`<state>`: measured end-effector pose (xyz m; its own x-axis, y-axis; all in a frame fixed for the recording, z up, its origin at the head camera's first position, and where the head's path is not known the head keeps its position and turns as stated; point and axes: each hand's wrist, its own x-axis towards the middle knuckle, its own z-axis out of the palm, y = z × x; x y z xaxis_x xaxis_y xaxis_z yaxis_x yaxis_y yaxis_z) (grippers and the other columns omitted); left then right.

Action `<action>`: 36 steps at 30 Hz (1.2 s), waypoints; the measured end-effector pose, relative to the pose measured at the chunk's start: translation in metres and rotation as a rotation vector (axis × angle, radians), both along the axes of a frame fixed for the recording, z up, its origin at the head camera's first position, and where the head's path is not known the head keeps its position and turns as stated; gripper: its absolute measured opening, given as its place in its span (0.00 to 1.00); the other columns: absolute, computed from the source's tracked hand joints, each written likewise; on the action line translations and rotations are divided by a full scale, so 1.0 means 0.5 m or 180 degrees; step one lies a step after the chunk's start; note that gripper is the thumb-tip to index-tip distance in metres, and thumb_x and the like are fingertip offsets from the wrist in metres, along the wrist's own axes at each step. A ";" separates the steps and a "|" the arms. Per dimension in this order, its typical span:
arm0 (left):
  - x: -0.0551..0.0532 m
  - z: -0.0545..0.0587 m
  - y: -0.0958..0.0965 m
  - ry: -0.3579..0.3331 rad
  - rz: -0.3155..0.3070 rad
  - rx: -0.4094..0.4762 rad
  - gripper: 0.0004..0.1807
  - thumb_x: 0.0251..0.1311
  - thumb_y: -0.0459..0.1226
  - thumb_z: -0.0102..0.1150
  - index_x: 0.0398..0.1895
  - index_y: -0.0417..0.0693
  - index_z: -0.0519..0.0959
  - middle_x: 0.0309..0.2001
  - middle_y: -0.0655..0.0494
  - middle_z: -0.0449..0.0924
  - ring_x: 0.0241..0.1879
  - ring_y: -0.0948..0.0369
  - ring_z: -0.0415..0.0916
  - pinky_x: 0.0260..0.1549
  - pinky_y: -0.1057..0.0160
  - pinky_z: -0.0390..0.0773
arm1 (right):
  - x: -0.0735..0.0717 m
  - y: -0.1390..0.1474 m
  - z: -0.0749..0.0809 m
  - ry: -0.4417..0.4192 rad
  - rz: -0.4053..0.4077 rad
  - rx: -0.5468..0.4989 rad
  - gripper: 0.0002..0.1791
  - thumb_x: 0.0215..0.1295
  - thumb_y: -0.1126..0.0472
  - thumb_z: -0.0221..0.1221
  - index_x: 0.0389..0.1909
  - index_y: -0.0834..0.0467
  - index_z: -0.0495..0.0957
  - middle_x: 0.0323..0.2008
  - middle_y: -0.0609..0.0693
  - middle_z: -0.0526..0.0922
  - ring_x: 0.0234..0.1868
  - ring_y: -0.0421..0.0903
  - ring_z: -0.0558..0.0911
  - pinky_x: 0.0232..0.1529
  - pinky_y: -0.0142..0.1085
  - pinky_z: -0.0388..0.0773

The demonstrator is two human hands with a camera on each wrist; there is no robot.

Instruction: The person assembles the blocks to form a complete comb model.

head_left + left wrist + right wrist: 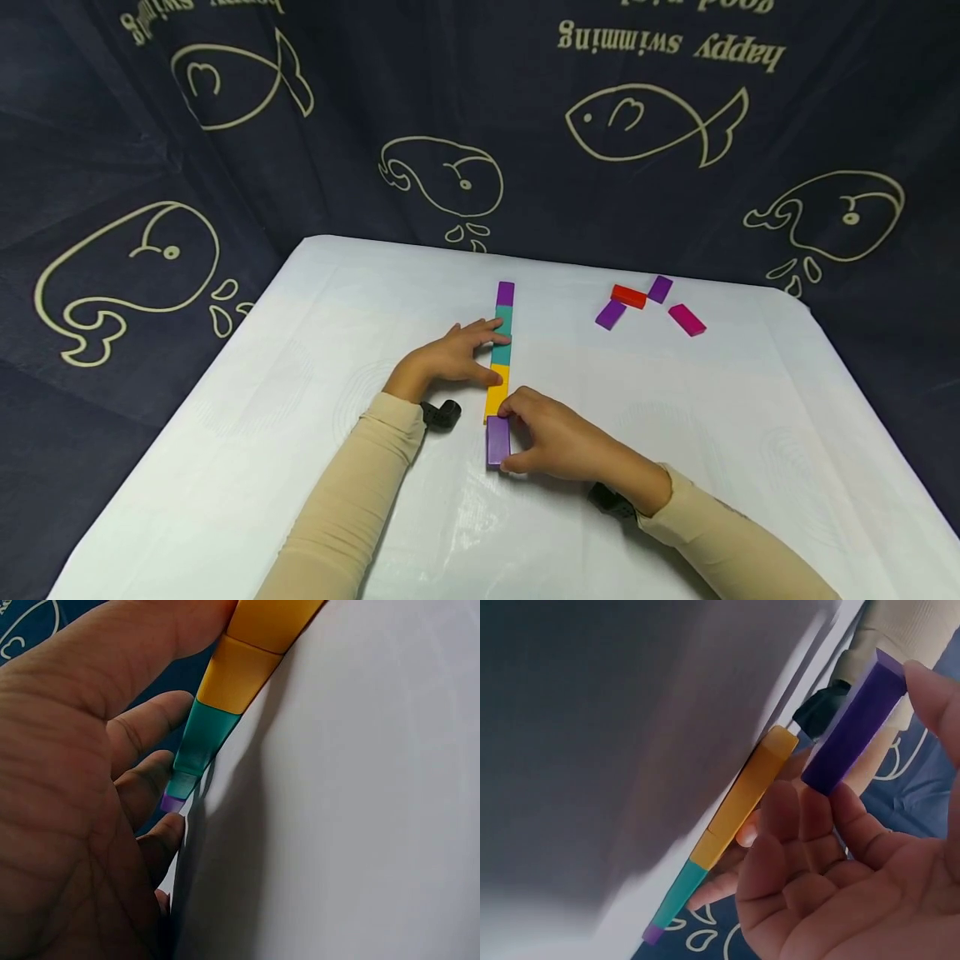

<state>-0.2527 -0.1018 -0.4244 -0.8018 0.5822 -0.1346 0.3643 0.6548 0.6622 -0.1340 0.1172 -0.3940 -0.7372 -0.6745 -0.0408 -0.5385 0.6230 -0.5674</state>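
Note:
A straight row of blocks runs away from me along the white table: a far purple block (506,293), teal blocks (501,356), then yellow blocks (497,400) at the near end. My left hand (452,356) lies along the row's left side, fingers spread and fairly straight, fingertips at the teal part and thumb by the yellow. With thumb and fingertips, my right hand (562,437) pinches another purple block (498,442) by its two ends. In the right wrist view this purple block (855,724) is apart from the yellow end (780,742), raised off the table.
Toward the back right lie loose blocks: a red one (628,296), two purple ones (611,314) and a magenta one (687,319). A dark cloth (525,100) with fish and whale drawings hangs behind the table. Both wrists wear black camera mounts (442,415).

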 end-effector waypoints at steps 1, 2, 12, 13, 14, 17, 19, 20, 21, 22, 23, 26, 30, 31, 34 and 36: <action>0.000 0.000 0.000 0.0002 0.0001 -0.0006 0.37 0.54 0.48 0.71 0.70 0.63 0.71 0.78 0.66 0.47 0.78 0.58 0.35 0.73 0.45 0.32 | 0.000 -0.001 0.000 0.0015 0.0003 0.0021 0.29 0.52 0.50 0.74 0.52 0.56 0.76 0.46 0.42 0.74 0.43 0.39 0.74 0.47 0.36 0.77; 0.000 -0.001 0.000 0.0005 0.0000 -0.0008 0.37 0.54 0.49 0.71 0.70 0.63 0.71 0.78 0.66 0.47 0.78 0.58 0.35 0.73 0.45 0.32 | 0.000 -0.002 -0.001 0.0024 0.0010 0.0041 0.29 0.52 0.50 0.74 0.52 0.56 0.76 0.46 0.42 0.74 0.43 0.39 0.74 0.47 0.35 0.76; -0.002 0.000 0.001 -0.0003 -0.0016 -0.0043 0.38 0.54 0.48 0.71 0.70 0.63 0.71 0.79 0.65 0.47 0.78 0.59 0.36 0.73 0.47 0.31 | 0.004 -0.009 -0.015 0.0221 0.0105 0.0272 0.29 0.51 0.48 0.74 0.51 0.57 0.78 0.46 0.43 0.76 0.42 0.39 0.74 0.49 0.36 0.76; -0.001 0.000 0.001 0.0002 -0.0025 -0.0049 0.38 0.54 0.48 0.71 0.70 0.62 0.71 0.79 0.65 0.46 0.78 0.60 0.36 0.73 0.47 0.31 | 0.006 -0.010 -0.016 0.0256 0.0108 0.0292 0.29 0.51 0.48 0.74 0.51 0.57 0.78 0.45 0.43 0.77 0.42 0.39 0.74 0.48 0.36 0.76; -0.002 0.000 0.001 0.0005 -0.0029 -0.0050 0.38 0.54 0.49 0.71 0.70 0.62 0.71 0.79 0.65 0.46 0.78 0.60 0.36 0.73 0.48 0.31 | 0.008 -0.010 -0.017 0.0289 0.0113 0.0302 0.29 0.51 0.48 0.74 0.51 0.57 0.78 0.45 0.43 0.76 0.41 0.39 0.74 0.47 0.35 0.76; -0.001 0.001 0.001 0.0003 -0.0030 -0.0055 0.38 0.54 0.49 0.71 0.70 0.62 0.70 0.79 0.65 0.46 0.78 0.60 0.36 0.73 0.48 0.30 | 0.012 -0.012 -0.020 0.0426 0.0136 0.0334 0.29 0.51 0.47 0.74 0.50 0.57 0.79 0.44 0.44 0.76 0.39 0.39 0.74 0.44 0.34 0.76; -0.001 0.001 0.002 0.0003 -0.0029 -0.0055 0.38 0.54 0.49 0.71 0.70 0.62 0.70 0.79 0.65 0.46 0.78 0.60 0.35 0.73 0.48 0.30 | 0.014 -0.013 -0.020 0.0500 0.0150 0.0347 0.29 0.51 0.46 0.73 0.51 0.57 0.79 0.44 0.44 0.76 0.38 0.39 0.73 0.42 0.34 0.76; -0.001 0.001 0.002 0.0002 -0.0026 -0.0054 0.38 0.54 0.49 0.71 0.70 0.62 0.70 0.79 0.65 0.46 0.78 0.60 0.35 0.73 0.48 0.30 | 0.014 -0.014 -0.020 0.0527 0.0154 0.0360 0.30 0.52 0.45 0.73 0.51 0.57 0.79 0.44 0.44 0.76 0.39 0.39 0.73 0.42 0.34 0.75; 0.000 0.001 0.002 -0.0002 -0.0023 -0.0052 0.38 0.54 0.49 0.71 0.70 0.62 0.70 0.79 0.65 0.46 0.78 0.60 0.35 0.73 0.47 0.30 | 0.015 -0.014 -0.020 0.0549 0.0155 0.0375 0.30 0.52 0.45 0.73 0.51 0.57 0.79 0.44 0.44 0.76 0.39 0.39 0.74 0.43 0.34 0.76; 0.000 0.000 0.002 -0.0003 -0.0020 -0.0056 0.38 0.54 0.49 0.71 0.70 0.62 0.70 0.79 0.65 0.46 0.78 0.60 0.35 0.73 0.47 0.30 | 0.016 -0.015 -0.020 0.0563 0.0156 0.0386 0.31 0.52 0.44 0.73 0.52 0.57 0.79 0.44 0.44 0.77 0.39 0.39 0.74 0.43 0.34 0.76; 0.000 0.000 0.002 -0.0003 -0.0021 -0.0057 0.38 0.54 0.49 0.71 0.70 0.62 0.70 0.79 0.65 0.46 0.78 0.59 0.35 0.73 0.47 0.30 | 0.016 -0.016 -0.021 0.0576 0.0155 0.0399 0.31 0.52 0.43 0.73 0.52 0.57 0.79 0.44 0.44 0.77 0.39 0.39 0.74 0.43 0.34 0.76; 0.000 0.000 0.002 -0.0023 -0.0006 -0.0053 0.38 0.54 0.49 0.71 0.70 0.63 0.70 0.79 0.66 0.45 0.78 0.59 0.35 0.73 0.46 0.30 | 0.017 -0.018 -0.022 0.0641 0.0145 0.0449 0.32 0.52 0.42 0.72 0.52 0.57 0.79 0.44 0.45 0.77 0.38 0.40 0.74 0.42 0.35 0.76; -0.001 0.000 0.002 -0.0039 0.0001 -0.0044 0.38 0.54 0.49 0.71 0.70 0.63 0.70 0.79 0.66 0.45 0.78 0.58 0.35 0.73 0.45 0.31 | 0.017 -0.019 -0.025 0.0772 0.0120 0.0548 0.32 0.53 0.40 0.71 0.52 0.56 0.78 0.43 0.45 0.77 0.37 0.40 0.74 0.41 0.36 0.76; -0.001 0.000 0.002 -0.0036 -0.0004 -0.0043 0.38 0.54 0.49 0.71 0.70 0.63 0.70 0.79 0.66 0.46 0.78 0.58 0.35 0.73 0.46 0.31 | 0.017 -0.020 -0.026 0.0798 0.0115 0.0571 0.32 0.53 0.40 0.71 0.52 0.56 0.78 0.43 0.45 0.77 0.37 0.40 0.73 0.40 0.36 0.76; -0.002 0.000 0.002 -0.0012 -0.0026 -0.0038 0.38 0.54 0.49 0.71 0.70 0.62 0.70 0.79 0.65 0.46 0.78 0.60 0.36 0.73 0.48 0.30 | 0.017 -0.020 -0.027 0.0847 0.0109 0.0617 0.32 0.54 0.39 0.70 0.52 0.57 0.78 0.43 0.46 0.77 0.37 0.40 0.73 0.39 0.36 0.75; -0.002 0.000 0.002 -0.0012 -0.0030 -0.0027 0.38 0.54 0.48 0.71 0.70 0.62 0.70 0.79 0.65 0.46 0.78 0.60 0.36 0.73 0.48 0.30 | 0.017 -0.019 -0.027 0.0854 0.0111 0.0636 0.32 0.54 0.39 0.70 0.52 0.57 0.78 0.43 0.46 0.77 0.37 0.40 0.73 0.39 0.36 0.75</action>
